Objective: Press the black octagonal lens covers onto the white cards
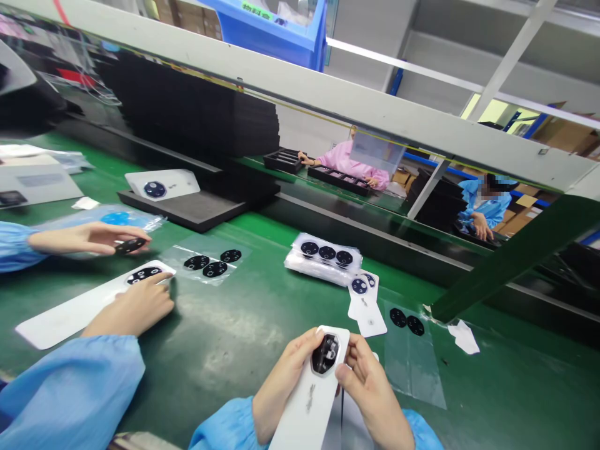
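- The left hand (pixel 287 375) comes up from the bottom centre, wrist bent slightly inward, its blue sleeve (pixel 229 428) bunched below the wrist.
- Its thumb lies along the white panel (pixel 304 400), the tip beside the dark lens patch (pixel 325 354); it grips the panel's left edge, other fingers mostly hidden behind.
- The right hand (pixel 375 387) leans in from the lower right, knuckles raised and fingers curled around the panel's upper right edge.
- Its thumb presses near that edge, just below the lens patch; how far the fingertips reach behind cannot be told.
- The panel is held between both hands above the green table (pixel 244 337), tilted, lens end uppermost, lower end cut off by the view.
- Clear film (pixel 412 369) with two black discs (pixel 407 322) lies right of the right hand.
- At left, a co-worker's hand (pixel 134 306) extends a finger to another panel (pixel 84 303); the other hand (pixel 89 237) pinches a disc (pixel 130 245).
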Demonstrator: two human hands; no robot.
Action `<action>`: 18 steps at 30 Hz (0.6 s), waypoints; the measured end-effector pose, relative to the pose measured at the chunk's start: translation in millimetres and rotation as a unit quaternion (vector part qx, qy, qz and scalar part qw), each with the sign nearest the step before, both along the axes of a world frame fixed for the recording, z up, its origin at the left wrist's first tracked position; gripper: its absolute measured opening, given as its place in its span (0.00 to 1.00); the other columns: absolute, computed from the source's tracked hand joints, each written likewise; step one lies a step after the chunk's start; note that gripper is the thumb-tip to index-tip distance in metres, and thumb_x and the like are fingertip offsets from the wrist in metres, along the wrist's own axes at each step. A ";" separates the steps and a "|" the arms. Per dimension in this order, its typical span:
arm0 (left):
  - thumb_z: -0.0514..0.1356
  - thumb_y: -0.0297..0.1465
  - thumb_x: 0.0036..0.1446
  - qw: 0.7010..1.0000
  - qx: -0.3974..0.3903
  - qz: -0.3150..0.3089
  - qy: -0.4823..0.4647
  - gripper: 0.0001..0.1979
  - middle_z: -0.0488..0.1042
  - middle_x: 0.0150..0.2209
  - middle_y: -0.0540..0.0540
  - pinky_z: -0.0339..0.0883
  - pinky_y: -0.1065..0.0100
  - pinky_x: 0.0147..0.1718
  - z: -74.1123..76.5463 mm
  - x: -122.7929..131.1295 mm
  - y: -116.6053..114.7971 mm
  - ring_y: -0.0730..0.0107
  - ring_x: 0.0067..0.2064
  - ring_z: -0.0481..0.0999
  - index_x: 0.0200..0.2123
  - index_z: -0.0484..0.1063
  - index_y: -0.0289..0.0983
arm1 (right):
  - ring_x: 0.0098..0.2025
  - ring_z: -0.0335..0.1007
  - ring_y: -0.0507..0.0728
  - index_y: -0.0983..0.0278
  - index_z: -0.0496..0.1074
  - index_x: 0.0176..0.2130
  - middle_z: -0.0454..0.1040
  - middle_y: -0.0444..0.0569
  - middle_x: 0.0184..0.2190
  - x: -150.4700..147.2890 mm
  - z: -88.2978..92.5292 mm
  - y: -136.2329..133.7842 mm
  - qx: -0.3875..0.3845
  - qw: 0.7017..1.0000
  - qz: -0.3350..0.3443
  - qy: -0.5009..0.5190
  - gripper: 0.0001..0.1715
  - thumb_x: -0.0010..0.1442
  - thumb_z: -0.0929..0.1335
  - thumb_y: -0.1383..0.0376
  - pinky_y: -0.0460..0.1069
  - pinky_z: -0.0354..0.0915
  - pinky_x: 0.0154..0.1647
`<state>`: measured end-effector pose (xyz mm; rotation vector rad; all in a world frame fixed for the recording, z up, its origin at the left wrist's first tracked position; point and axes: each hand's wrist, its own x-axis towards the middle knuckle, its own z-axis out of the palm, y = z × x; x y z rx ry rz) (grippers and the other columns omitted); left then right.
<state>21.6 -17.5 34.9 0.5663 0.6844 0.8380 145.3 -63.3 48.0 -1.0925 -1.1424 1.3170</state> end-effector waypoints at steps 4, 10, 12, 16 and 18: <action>0.63 0.42 0.50 0.995 0.022 0.087 0.047 0.15 0.67 0.18 0.57 0.60 0.77 0.18 -1.5 -1.8 3.9 0.78 0.17 0.66 0.27 0.64 0.38 | 0.24 0.64 0.50 0.62 0.65 0.40 0.68 0.44 0.28 5.7 -12.4 -8.8 -0.041 0.998 0.023 -0.031 0.23 0.56 0.65 0.46 0.45 0.61 0.23; 0.60 0.45 0.52 0.979 0.101 0.131 0.121 0.16 0.69 0.21 0.57 0.62 0.76 0.20 0.9 -1.9 7.1 0.76 0.21 0.68 0.31 0.64 0.39 | 0.18 0.53 0.46 0.63 0.63 0.28 0.61 0.38 0.18 22.7 -29.9 -22.0 -0.067 0.994 -0.024 -0.086 0.24 0.49 0.70 0.47 0.42 0.50 0.19; 0.57 0.47 0.54 0.969 0.151 0.132 0.147 0.18 0.73 0.28 0.53 0.67 0.72 0.26 3.1 -2.1 7.5 0.71 0.28 0.72 0.38 0.66 0.39 | 0.18 0.54 0.46 0.64 0.64 0.28 0.61 0.38 0.17 40.3 -21.3 -15.7 -0.056 0.988 -0.082 -0.116 0.23 0.50 0.70 0.48 0.42 0.49 0.18; 0.55 0.48 0.54 0.934 0.215 0.174 0.227 0.23 0.72 0.47 0.44 0.65 0.63 0.46 6.1 -9.8 9.3 0.61 0.47 0.71 0.48 0.64 0.40 | 0.18 0.58 0.48 0.65 0.68 0.34 0.66 0.40 0.19 102.5 3.7 29.5 -0.033 0.945 -0.254 -0.204 0.20 0.56 0.65 0.50 0.43 0.53 0.16; 0.56 0.46 0.53 0.916 0.228 0.185 0.273 0.20 0.71 0.49 0.44 0.63 0.62 0.48 5.5 -16.3 8.5 0.58 0.50 0.69 0.45 0.66 0.41 | 0.22 0.64 0.49 0.66 0.68 0.39 0.70 0.43 0.26 140.5 10.7 65.7 -0.044 0.922 -0.300 -0.240 0.16 0.61 0.64 0.55 0.44 0.61 0.20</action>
